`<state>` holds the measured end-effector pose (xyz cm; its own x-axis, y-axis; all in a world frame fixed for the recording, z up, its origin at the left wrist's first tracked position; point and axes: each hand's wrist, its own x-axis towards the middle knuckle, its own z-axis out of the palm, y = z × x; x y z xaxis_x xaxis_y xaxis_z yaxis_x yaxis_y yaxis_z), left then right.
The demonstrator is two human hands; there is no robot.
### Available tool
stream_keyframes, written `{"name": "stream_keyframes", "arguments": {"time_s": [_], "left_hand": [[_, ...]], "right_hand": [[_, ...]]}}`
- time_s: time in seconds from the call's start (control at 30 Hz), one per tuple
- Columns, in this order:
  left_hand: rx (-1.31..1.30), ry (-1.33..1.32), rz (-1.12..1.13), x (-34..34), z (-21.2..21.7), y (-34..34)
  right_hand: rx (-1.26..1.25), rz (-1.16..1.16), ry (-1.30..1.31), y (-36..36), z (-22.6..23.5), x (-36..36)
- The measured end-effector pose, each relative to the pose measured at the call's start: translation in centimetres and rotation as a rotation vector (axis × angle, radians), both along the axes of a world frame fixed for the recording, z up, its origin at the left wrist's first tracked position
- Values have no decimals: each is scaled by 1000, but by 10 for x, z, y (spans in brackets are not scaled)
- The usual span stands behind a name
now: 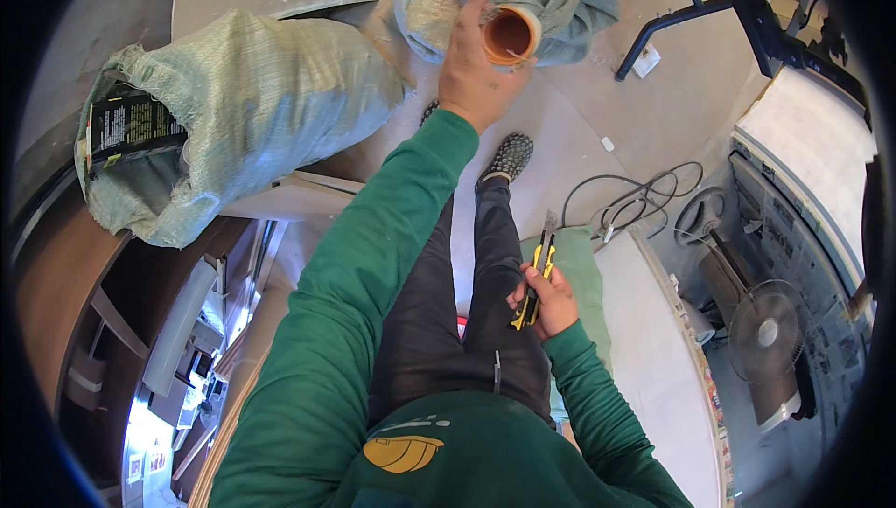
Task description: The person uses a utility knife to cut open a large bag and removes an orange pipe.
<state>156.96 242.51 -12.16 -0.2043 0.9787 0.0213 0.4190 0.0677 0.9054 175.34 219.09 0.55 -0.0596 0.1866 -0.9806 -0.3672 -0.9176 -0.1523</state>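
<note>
My left hand (474, 79) is stretched far forward, its fingers closed round an orange hollow tube (510, 34) with a paler rim. The round opening of the tube faces me, and I cannot make out how deep it is. Right behind it bulges a pale green woven sack (583, 0). Close to my right thigh, my right hand (560, 307) grips a yellow and black utility knife (544, 256). The knife points away from me, and its metal blade shows at the far end.
Another woven sack (280, 102) lies at the left, a dark printed box (135, 125) in its mouth. A black metal frame (686, 12) stands at the far right. A dark cable (644, 193) coils on the floor near a fan (767, 331). Brown shelving (70, 275) is at the left.
</note>
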Motion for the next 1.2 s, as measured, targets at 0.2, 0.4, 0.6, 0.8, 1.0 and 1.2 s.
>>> {"name": "stream_keyframes", "arguments": {"time_s": [0.2, 0.4, 0.6, 0.8, 1.0, 1.2], "left_hand": [[71, 56, -68, 8, 12, 4], [-186, -729, 151, -3, 22, 13], [-347, -1227, 301, -40, 2, 17], [-323, -1304, 349, -58, -1, 14], [-328, -1367, 248, -62, 0, 19], [-296, -1331, 114, -43, -7, 30]], "right_hand": [[5, -27, 4, -2, -4, 1], [5, 0, -16, 6, -2, -1], [51, -5, -18, 23, 1, -2], [74, 38, -29, 33, 1, -1], [173, 133, -78, 40, -1, -4], [392, 318, -208, 85, 5, -11]]}}
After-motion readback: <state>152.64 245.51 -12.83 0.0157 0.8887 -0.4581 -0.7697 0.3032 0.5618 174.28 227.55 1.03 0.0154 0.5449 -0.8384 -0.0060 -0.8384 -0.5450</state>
